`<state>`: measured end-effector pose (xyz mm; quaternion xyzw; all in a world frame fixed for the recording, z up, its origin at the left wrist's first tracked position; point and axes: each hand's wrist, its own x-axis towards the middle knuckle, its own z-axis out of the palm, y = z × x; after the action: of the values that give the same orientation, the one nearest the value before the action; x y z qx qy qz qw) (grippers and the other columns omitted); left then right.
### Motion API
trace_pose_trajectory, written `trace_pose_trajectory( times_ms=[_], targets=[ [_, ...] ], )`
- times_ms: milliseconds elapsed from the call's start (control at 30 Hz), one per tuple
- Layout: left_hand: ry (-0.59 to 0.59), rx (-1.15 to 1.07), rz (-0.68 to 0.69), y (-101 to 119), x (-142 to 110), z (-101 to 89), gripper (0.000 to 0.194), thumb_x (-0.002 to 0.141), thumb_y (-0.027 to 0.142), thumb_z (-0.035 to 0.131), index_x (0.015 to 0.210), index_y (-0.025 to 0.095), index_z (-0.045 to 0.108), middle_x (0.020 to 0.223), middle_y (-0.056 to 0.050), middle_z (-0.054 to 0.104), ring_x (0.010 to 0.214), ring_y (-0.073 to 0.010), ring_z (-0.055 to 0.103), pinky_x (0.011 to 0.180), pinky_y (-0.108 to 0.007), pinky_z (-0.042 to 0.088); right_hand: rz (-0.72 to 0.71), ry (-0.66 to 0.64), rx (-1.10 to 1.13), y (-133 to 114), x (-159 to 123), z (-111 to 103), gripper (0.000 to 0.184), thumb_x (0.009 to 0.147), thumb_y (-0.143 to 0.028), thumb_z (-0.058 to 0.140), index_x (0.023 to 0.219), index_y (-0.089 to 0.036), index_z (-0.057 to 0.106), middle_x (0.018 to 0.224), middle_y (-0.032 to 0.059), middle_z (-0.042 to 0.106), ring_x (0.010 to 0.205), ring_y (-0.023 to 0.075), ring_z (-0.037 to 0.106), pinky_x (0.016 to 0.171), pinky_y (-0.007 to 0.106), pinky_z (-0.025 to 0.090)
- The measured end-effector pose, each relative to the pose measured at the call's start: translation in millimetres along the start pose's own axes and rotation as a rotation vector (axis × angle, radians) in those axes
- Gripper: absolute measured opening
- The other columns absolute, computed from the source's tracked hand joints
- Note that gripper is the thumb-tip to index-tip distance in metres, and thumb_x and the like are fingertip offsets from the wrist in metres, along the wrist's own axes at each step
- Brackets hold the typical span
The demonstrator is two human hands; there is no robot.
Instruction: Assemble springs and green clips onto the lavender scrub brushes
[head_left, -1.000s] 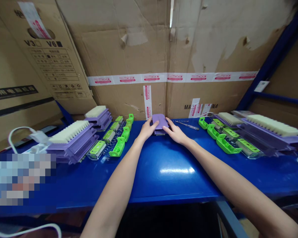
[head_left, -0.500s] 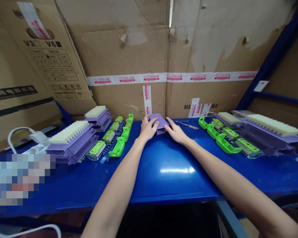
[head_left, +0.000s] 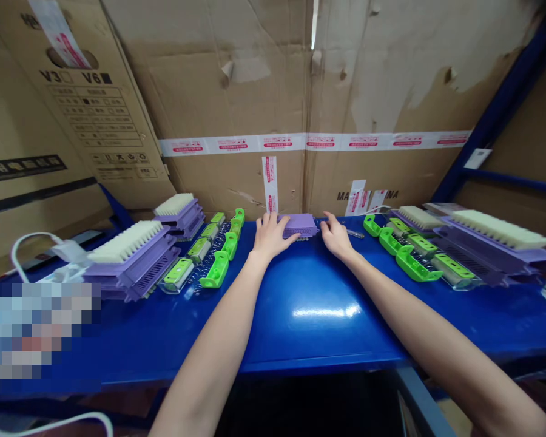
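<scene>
Boxes (head_left: 179, 274), clear, green-topped, rowed at both sides of the table (head_left: 323, 340), contents too small for me to tell; brush (head_left: 300, 224), purple, at back middle; left hand (head_left: 270, 235), fingers spread, touching its left end; right hand (head_left: 337, 237), fingers loosely parted, just beside its right end.

- Brown cardboard sheets (head_left: 218, 103) wall in the back, their surface torn and paler in patches.
- White packing tape (head_left: 337, 142) printed in red runs level across them.
- At left, a cardboard panel (head_left: 131, 130) reads "V3" and "V6".
- A bright slit (head_left: 315, 27) shows at the top seam.
- The glossy blue desk (head_left: 309, 346) mirrors a white light.
- At right slants a blue metal post (head_left: 498, 100) with a crossbar (head_left: 514, 181).
- Darkness lies beneath.
</scene>
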<state>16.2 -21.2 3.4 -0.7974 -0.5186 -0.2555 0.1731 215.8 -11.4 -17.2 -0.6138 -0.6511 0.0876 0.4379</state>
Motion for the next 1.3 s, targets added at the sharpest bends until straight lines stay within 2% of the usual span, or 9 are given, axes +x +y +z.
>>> trace_pose_trajectory(
  times_ms=[133, 233, 633, 767, 867, 933, 1033, 1133, 1300],
  targets=[
    [-0.005, -0.018, -0.017, -1, 1, 0.1, 0.055, 0.082, 0.059, 0.054, 0.123, 0.024, 0.056, 0.116, -0.013, 0.053, 0.109, -0.0311, 0.046, 0.088, -0.042, 0.04, -0.011, -0.135, -0.083, 4, -1, 4, 0.054, 0.083, -0.018, 0.042, 0.136, -0.013, 0.044, 0.106, 0.0128, 0.069, 0.104, 0.0287, 0.061, 0.094, 0.044, 0.045],
    [-0.015, -0.031, -0.024, -1, 0, -0.3, 0.056, 0.082, 0.059, 0.054, 0.125, 0.024, 0.055, 0.116, -0.013, 0.053, 0.109, -0.0307, 0.045, 0.088, -0.042, 0.041, -0.026, -0.17, -0.097, 3, -1, 5, 0.056, 0.083, -0.018, 0.042, 0.138, -0.011, 0.042, 0.11, 0.0138, 0.067, 0.107, 0.0277, 0.06, 0.095, 0.042, 0.045],
    [-0.001, -0.061, -0.075, -5, 1, 4.7, 0.053, 0.083, 0.057, 0.054, 0.123, 0.023, 0.056, 0.121, -0.014, 0.052, 0.112, -0.0325, 0.045, 0.09, -0.045, 0.041, -0.119, -0.123, -0.043, 19, 3, 14, 0.056, 0.08, -0.019, 0.045, 0.135, -0.015, 0.045, 0.097, 0.0103, 0.07, 0.098, 0.0279, 0.063, 0.093, 0.044, 0.045],
    [0.033, -0.04, -0.08, -9, 0, 8.5, 0.053, 0.082, 0.056, 0.054, 0.123, 0.022, 0.056, 0.125, -0.014, 0.051, 0.117, -0.0312, 0.044, 0.095, -0.044, 0.038, -0.115, -0.096, -0.014, 16, 1, 12, 0.056, 0.078, -0.018, 0.045, 0.134, -0.017, 0.047, 0.093, 0.0081, 0.071, 0.094, 0.0269, 0.064, 0.091, 0.042, 0.046],
    [0.072, -0.049, -0.077, -8, 0, 8.6, 0.053, 0.084, 0.057, 0.052, 0.122, 0.02, 0.057, 0.127, -0.014, 0.053, 0.122, -0.031, 0.042, 0.104, -0.045, 0.03, -0.076, -0.071, -0.001, 8, -1, 8, 0.053, 0.08, -0.019, 0.044, 0.132, -0.015, 0.048, 0.098, 0.01, 0.07, 0.095, 0.0269, 0.064, 0.09, 0.041, 0.046],
    [0.07, -0.073, -0.092, -6, 0, 5.6, 0.052, 0.086, 0.059, 0.046, 0.118, 0.02, 0.06, 0.122, -0.013, 0.058, 0.117, -0.0304, 0.048, 0.104, -0.047, 0.028, -0.085, -0.035, 0.024, 2, -3, 5, 0.05, 0.082, -0.023, 0.044, 0.131, -0.014, 0.05, 0.101, 0.0113, 0.069, 0.095, 0.0267, 0.063, 0.09, 0.042, 0.046],
    [0.068, -0.087, -0.13, -2, 2, -2.1, 0.054, 0.088, 0.061, 0.038, 0.109, 0.019, 0.065, 0.11, -0.013, 0.065, 0.106, -0.0304, 0.053, 0.096, -0.048, 0.031, -0.166, 0.057, 0.075, -7, -5, 2, 0.045, 0.084, -0.03, 0.045, 0.125, -0.013, 0.053, 0.095, 0.0107, 0.069, 0.092, 0.0256, 0.062, 0.088, 0.042, 0.047],
    [0.078, -0.09, -0.116, 1, 2, -8.4, 0.054, 0.09, 0.058, 0.035, 0.103, 0.017, 0.067, 0.102, -0.014, 0.068, 0.102, -0.0305, 0.054, 0.092, -0.047, 0.032, -0.276, 0.133, 0.087, -14, -8, 0, 0.039, 0.083, -0.028, 0.045, 0.118, -0.016, 0.057, 0.087, 0.0084, 0.067, 0.086, 0.0238, 0.06, 0.085, 0.04, 0.047],
    [0.083, -0.102, -0.081, 3, 3, -8.9, 0.049, 0.092, 0.052, 0.034, 0.094, 0.018, 0.068, 0.097, -0.012, 0.069, 0.1, -0.0292, 0.055, 0.092, -0.045, 0.031, -0.4, 0.273, -0.072, -25, -14, -4, 0.035, 0.084, -0.027, 0.045, 0.113, -0.015, 0.06, 0.093, 0.0115, 0.061, 0.092, 0.0257, 0.054, 0.084, 0.04, 0.044]
  ],
)
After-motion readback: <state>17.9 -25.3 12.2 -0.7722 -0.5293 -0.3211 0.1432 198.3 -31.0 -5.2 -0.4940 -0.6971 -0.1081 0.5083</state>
